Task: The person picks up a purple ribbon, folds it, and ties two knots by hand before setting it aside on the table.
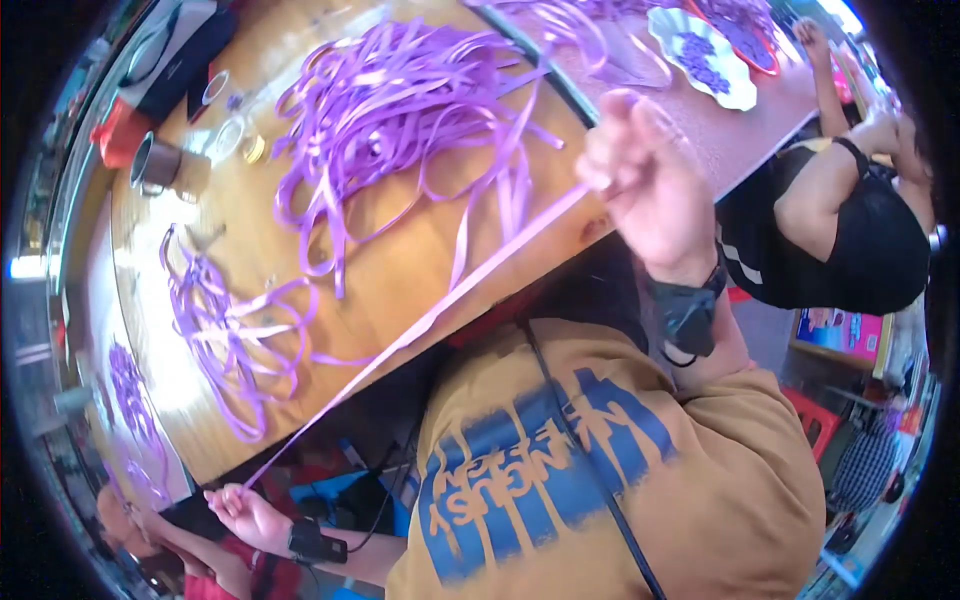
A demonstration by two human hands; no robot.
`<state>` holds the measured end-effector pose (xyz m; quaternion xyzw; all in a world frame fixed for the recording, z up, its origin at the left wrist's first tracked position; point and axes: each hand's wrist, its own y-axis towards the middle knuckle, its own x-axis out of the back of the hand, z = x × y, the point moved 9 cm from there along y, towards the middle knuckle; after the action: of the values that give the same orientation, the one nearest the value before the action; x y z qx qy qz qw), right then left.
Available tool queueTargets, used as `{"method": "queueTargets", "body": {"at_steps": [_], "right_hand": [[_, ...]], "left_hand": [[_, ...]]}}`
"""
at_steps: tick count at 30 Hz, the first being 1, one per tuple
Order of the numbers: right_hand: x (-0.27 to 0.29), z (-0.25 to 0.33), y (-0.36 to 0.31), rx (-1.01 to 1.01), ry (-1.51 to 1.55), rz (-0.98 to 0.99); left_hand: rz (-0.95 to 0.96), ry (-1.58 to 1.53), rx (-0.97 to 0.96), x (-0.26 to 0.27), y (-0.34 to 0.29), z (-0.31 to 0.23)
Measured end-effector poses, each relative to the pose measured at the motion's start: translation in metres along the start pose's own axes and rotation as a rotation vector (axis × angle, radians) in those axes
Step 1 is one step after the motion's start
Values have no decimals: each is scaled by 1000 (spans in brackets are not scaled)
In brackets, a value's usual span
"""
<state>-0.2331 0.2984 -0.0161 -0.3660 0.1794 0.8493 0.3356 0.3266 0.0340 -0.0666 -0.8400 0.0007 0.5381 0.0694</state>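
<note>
A: Where is the purple strip (430, 312) located, and how is it held?

B: It is stretched almost straight along the near edge of the wooden worktop (390, 268). It is pinched by the fingers of the left hand (242, 512), beyond the edge, and grasped between the bent fingers of the right hand (645, 185), which is raised. The exact finger contact on the right is blurred.

A: What faults should be anticipated?

B: If tension is increased unevenly, the strip could be slipped out of the left fingertips, where only a small pinch is applied. If it is twisted, a crease could be formed.

A: Is any snag possible?

B: Yes. The strip is met by a strand from the small loose bundle (235, 335); whether the two are joined cannot be told. If they are, the bundle could be dragged toward the edge.

A: And the large heap (390, 110)?

B: Its loops are crossed over one another. Should one be drawn out too quickly, a knot could be tightened.
</note>
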Motion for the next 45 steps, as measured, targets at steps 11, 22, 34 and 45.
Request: {"method": "queueTargets", "body": {"at_steps": [11,22,34,45], "right_hand": [[-57,9,-31,49,-338,346],[45,47,2,106,679,75],[32,49,-1,58,649,60],[22,60,-24,134,329,125]], "left_hand": [[453,344,17,-135,-27,84],[185,-60,111,-81,-4,62],[118,-31,89,-70,-9,54],[512,93,97,-119,-27,38]]}}
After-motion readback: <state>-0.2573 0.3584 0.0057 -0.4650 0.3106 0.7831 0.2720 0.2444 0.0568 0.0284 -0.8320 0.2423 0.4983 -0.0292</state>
